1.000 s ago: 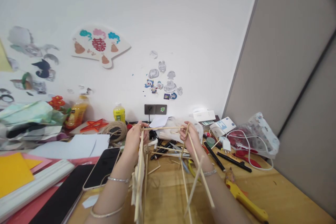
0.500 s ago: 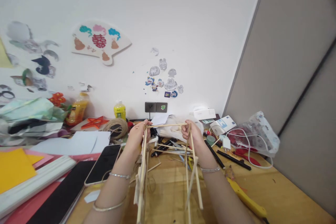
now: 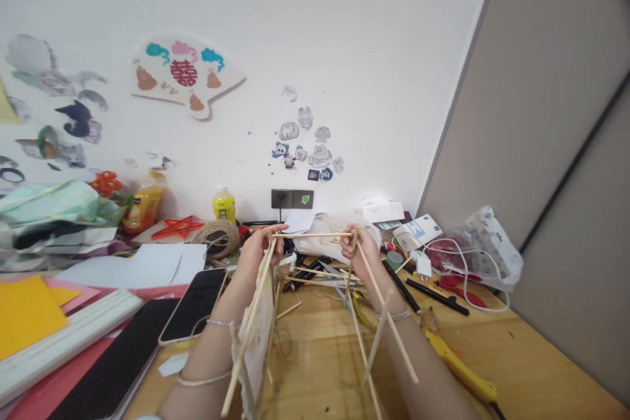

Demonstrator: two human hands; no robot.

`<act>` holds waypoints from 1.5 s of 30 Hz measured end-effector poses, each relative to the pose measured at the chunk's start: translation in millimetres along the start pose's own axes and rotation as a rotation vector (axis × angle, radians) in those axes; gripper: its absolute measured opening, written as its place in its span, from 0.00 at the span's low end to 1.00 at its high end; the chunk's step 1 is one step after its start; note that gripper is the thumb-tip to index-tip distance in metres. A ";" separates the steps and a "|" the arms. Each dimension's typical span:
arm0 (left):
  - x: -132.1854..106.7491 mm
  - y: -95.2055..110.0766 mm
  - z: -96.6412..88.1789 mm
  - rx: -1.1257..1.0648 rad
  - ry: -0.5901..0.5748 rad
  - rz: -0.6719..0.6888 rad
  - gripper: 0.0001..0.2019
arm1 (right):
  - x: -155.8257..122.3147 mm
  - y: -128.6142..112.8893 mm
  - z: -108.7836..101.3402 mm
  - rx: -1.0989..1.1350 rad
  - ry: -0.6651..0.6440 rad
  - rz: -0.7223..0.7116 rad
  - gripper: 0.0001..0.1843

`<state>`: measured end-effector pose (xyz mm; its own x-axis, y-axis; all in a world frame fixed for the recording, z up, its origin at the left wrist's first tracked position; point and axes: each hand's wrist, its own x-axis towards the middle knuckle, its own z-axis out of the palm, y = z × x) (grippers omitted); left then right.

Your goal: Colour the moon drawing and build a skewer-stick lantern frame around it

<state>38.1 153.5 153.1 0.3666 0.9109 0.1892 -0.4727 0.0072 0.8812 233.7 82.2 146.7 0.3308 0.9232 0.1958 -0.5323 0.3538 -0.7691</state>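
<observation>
A frame of thin pale wooden sticks (image 3: 315, 235) is held up over the table, with one stick running crosswise between both hands. My left hand (image 3: 263, 246) is closed around its left corner, the index finger stretched out along the top. My right hand (image 3: 361, 248) pinches the right corner, fingers curled in. From each corner, long sticks slope down towards me. A whitish sheet (image 3: 258, 328) hangs along the left side sticks. On the right side, a short stick (image 3: 378, 341) crosses the longer ones.
Loose sticks, black pens (image 3: 437, 296) and pliers (image 3: 363, 312) lie behind the frame. A yellow-handled tool (image 3: 457, 364) rests at right, near a white charger (image 3: 423, 265). At left are a phone (image 3: 194, 307), paper and a twine coil (image 3: 216, 239). Bottles (image 3: 224, 205) stand by the wall.
The near ends of the side sticks have spread outwards, left ones to the left and right ones to the right. The whitish sheet shows more. My left index finger has straightened.
</observation>
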 end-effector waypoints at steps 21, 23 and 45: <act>3.1 -2.2 0.4 0.056 0.097 0.063 0.11 | -1.3 -3.3 0.1 -0.012 0.006 0.047 0.05; 4.9 -3.4 -1.0 0.062 0.081 0.053 0.11 | -0.2 -3.4 -1.9 -0.018 0.005 0.041 0.05; 1.0 -11.4 -7.0 0.061 -0.129 -0.043 0.11 | 5.8 3.3 -8.3 0.027 0.083 -0.067 0.06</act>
<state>38.2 157.2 140.3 0.4869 0.8499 0.2013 -0.4064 0.0164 0.9135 240.3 87.5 140.2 0.4289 0.8821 0.1947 -0.5270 0.4194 -0.7392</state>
